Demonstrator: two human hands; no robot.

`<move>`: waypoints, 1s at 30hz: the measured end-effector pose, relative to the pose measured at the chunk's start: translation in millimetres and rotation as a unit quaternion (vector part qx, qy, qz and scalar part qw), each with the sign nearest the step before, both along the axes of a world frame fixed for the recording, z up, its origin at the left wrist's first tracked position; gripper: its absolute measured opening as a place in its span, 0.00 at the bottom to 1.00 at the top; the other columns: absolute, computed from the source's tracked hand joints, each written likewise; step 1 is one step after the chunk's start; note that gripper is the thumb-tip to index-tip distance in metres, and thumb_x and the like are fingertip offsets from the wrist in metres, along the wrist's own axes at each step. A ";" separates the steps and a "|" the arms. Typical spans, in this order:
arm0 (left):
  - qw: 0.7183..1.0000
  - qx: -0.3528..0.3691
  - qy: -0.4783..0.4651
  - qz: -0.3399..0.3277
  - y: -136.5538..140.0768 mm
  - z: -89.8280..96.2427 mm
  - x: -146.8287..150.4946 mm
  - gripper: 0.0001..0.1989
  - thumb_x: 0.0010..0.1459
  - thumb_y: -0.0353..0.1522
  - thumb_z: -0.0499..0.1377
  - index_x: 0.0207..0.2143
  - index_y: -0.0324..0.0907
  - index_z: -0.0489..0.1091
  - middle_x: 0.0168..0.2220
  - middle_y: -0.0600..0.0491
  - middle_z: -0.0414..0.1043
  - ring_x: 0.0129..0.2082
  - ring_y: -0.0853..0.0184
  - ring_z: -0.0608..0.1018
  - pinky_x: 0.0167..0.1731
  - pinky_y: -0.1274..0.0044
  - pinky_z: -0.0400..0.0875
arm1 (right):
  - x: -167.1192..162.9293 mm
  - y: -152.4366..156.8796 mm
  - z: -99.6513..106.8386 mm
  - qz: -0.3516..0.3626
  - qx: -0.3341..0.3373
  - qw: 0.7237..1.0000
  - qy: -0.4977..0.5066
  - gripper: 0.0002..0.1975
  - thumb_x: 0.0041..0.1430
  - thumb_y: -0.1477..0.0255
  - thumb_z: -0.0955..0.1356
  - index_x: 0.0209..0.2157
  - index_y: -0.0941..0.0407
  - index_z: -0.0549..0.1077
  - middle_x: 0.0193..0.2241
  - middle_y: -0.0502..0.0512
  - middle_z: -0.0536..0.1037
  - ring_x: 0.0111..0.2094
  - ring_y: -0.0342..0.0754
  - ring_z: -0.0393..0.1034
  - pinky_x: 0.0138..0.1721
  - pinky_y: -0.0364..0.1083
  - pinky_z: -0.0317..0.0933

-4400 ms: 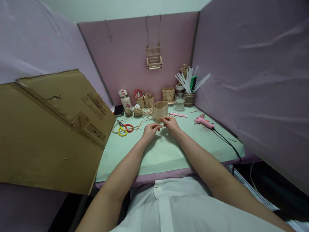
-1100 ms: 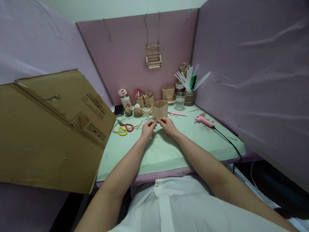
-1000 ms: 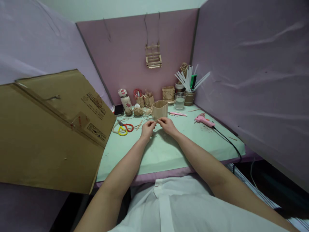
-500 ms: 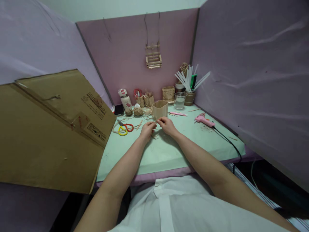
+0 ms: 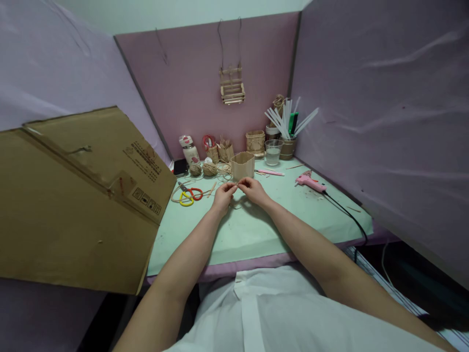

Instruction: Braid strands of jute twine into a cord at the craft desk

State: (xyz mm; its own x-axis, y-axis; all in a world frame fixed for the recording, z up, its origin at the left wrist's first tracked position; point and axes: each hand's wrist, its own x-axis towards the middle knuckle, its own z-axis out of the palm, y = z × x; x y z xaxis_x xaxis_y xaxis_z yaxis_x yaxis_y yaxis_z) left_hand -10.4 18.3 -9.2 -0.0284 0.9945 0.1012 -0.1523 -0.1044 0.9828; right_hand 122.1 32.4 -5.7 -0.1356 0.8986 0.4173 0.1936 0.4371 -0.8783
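Observation:
My left hand (image 5: 224,197) and my right hand (image 5: 254,191) meet over the table, fingertips pinched together on a thin strand of twine. A loose tail of the twine (image 5: 235,206) curls on the table below the fingers; the pinched bit itself is mostly hidden. Just beyond my hands stands an open-topped holder made of craft sticks (image 5: 243,166). Left of my left hand lie scissors (image 5: 189,194) with one red and one yellow handle, near a loose craft stick (image 5: 211,189).
Twine balls (image 5: 210,169), a bottle (image 5: 189,150) and stick-filled cups stand behind. At right lie a pink glue gun (image 5: 310,182) with a black cord and a pink pen-like tool (image 5: 270,172). A water cup (image 5: 273,153) stands at back. A cardboard sheet (image 5: 80,205) leans at left.
My fingertips have shifted very slightly, still pinched close together. The holder and the other things on the table stay where they were.

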 end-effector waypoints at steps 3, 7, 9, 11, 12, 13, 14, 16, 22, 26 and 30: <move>1.000 -0.001 0.008 0.014 2.1 -1.7 -0.1 0.12 0.41 0.36 0.64 0.29 0.40 0.68 0.24 0.58 0.63 0.22 0.76 0.64 0.21 0.82 0.55 | 0.4 -0.6 0.4 -0.023 0.027 0.999 -0.006 0.07 0.47 0.67 0.66 0.28 0.56 0.68 0.26 0.50 0.71 0.28 0.43 0.62 0.32 0.43 0.57; 1.000 -0.003 0.021 0.011 1.8 -1.8 0.6 0.13 0.41 0.36 0.64 0.29 0.40 0.68 0.23 0.58 0.64 0.23 0.76 0.65 0.21 0.82 0.55 | 1.1 -1.5 1.1 -0.030 0.040 0.999 -0.017 0.05 0.47 0.70 0.65 0.27 0.56 0.69 0.26 0.51 0.71 0.29 0.44 0.63 0.33 0.44 0.58; 1.000 0.001 0.027 0.012 2.1 -2.3 0.4 0.12 0.41 0.36 0.64 0.29 0.40 0.68 0.24 0.58 0.65 0.23 0.75 0.65 0.21 0.82 0.55 | 0.8 -2.1 1.4 -0.028 0.039 0.999 -0.023 0.05 0.48 0.70 0.64 0.27 0.56 0.70 0.27 0.51 0.72 0.30 0.44 0.64 0.34 0.44 0.58; 0.999 0.009 0.032 0.012 3.0 -3.2 -0.4 0.12 0.41 0.36 0.63 0.29 0.40 0.69 0.24 0.57 0.66 0.23 0.75 0.65 0.21 0.82 0.55 | 0.5 -2.9 1.9 -0.035 0.035 0.998 -0.025 0.07 0.49 0.70 0.64 0.27 0.56 0.72 0.27 0.52 0.73 0.30 0.44 0.65 0.34 0.44 0.58; 0.999 0.013 0.034 0.012 3.6 -3.7 -0.9 0.12 0.42 0.36 0.63 0.29 0.40 0.69 0.24 0.57 0.66 0.23 0.75 0.65 0.21 0.82 0.55 | 0.4 -3.3 2.2 -0.038 0.032 0.999 -0.024 0.07 0.49 0.69 0.64 0.27 0.56 0.72 0.27 0.52 0.73 0.30 0.45 0.65 0.34 0.44 0.58; 0.999 0.017 0.037 0.012 4.3 -4.1 -1.4 0.12 0.41 0.36 0.63 0.29 0.40 0.69 0.25 0.57 0.67 0.23 0.75 0.65 0.21 0.82 0.55 | 0.4 -3.6 2.4 -0.039 0.029 0.999 -0.022 0.08 0.50 0.68 0.64 0.27 0.56 0.73 0.27 0.52 0.73 0.30 0.45 0.65 0.34 0.44 0.58; 0.999 0.019 0.040 0.013 4.7 -4.3 -1.7 0.12 0.41 0.36 0.63 0.29 0.40 0.70 0.25 0.57 0.67 0.24 0.75 0.66 0.22 0.82 0.55 | 0.4 -3.8 2.6 -0.040 0.027 0.999 -0.019 0.09 0.50 0.66 0.65 0.27 0.56 0.73 0.27 0.52 0.73 0.30 0.45 0.65 0.34 0.44 0.58; 0.999 0.015 0.045 0.018 4.8 -4.1 -1.9 0.12 0.41 0.36 0.64 0.29 0.40 0.70 0.25 0.56 0.68 0.24 0.74 0.66 0.22 0.82 0.56 | 0.6 -3.9 2.6 -0.042 0.027 0.999 -0.013 0.10 0.49 0.65 0.66 0.26 0.57 0.73 0.26 0.52 0.73 0.30 0.45 0.65 0.33 0.44 0.58; 0.999 -0.044 0.000 0.019 -1.4 2.9 1.0 0.11 0.43 0.36 0.63 0.26 0.39 0.68 0.24 0.55 0.68 0.25 0.75 0.68 0.22 0.83 0.57 | 0.1 -3.8 1.4 -0.037 0.052 0.998 -0.023 0.07 0.49 0.67 0.66 0.25 0.56 0.71 0.25 0.51 0.72 0.28 0.43 0.63 0.33 0.44 0.57; 0.989 -0.114 -0.087 -0.042 -2.4 8.1 -1.9 0.09 0.45 0.34 0.63 0.25 0.38 0.67 0.21 0.55 0.65 0.21 0.76 0.67 0.18 0.84 0.57 | -1.0 -6.7 3.6 -0.014 0.085 0.996 -0.027 0.08 0.52 0.68 0.65 0.25 0.57 0.71 0.26 0.51 0.70 0.28 0.43 0.63 0.32 0.43 0.57; 0.963 -0.191 -0.146 -0.121 -2.7 11.2 -5.5 0.06 0.49 0.30 0.60 0.25 0.38 0.65 0.20 0.56 0.62 0.18 0.78 0.64 0.15 0.85 0.56 | -1.4 -8.4 5.0 0.000 0.104 0.994 -0.032 0.07 0.52 0.68 0.64 0.26 0.56 0.71 0.27 0.51 0.70 0.29 0.42 0.63 0.32 0.42 0.57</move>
